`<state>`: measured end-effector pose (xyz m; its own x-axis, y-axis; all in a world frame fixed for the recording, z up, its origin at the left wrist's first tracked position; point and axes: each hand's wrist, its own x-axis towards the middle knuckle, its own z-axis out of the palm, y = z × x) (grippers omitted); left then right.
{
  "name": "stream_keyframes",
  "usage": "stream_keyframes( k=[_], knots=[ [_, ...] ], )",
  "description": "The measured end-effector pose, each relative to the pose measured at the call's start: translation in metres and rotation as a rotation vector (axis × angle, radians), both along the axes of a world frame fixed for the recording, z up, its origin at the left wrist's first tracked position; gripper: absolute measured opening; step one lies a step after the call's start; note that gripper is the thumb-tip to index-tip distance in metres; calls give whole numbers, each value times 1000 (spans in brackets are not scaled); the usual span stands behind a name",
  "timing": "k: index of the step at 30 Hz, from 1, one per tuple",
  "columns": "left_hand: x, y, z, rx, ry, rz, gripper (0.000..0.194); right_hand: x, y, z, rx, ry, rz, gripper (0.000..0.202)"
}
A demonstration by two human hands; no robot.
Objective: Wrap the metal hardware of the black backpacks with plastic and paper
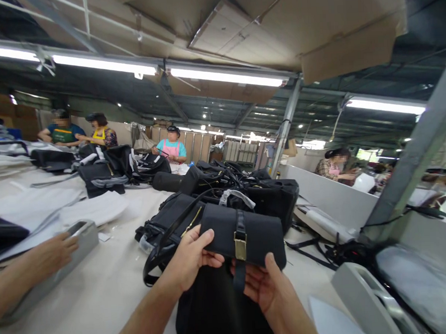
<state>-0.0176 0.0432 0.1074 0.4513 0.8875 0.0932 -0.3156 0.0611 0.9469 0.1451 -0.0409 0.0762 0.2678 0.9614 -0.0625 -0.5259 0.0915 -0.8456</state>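
A black bag (211,307) rests in front of me on the white table, its flap (262,234) raised between my hands. A dark strap with a gold buckle (240,248) runs down the middle of the flap. My left hand (194,258) pinches the flap's left corner, thumb on top and fingers beneath. At the lower right edge, my right hand (261,284) grips the flap with its thumb, and its fingers curl under near the hanging strap end (239,277).
Behind lies a heap of black bags (269,194) with loose straps. A co-worker's hand (61,250) rests on a grey holder (86,239) at left. Stacked white sheets (94,208) lie beyond. Another grey holder (358,289) stands at right. Several people sit farther back.
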Motion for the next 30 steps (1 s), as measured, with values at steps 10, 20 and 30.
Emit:
stream_keyframes(
  k=[10,20,30],
  knots=[
    [-4,-35,20,638,605,453,37,-27,14,7,110,164,-124,43],
    [16,-17,23,620,712,217,39,-22,15,-5,115,239,28,39],
    [7,5,14,350,517,-204,20,-17,17,-18,113,169,129,43]
  ],
)
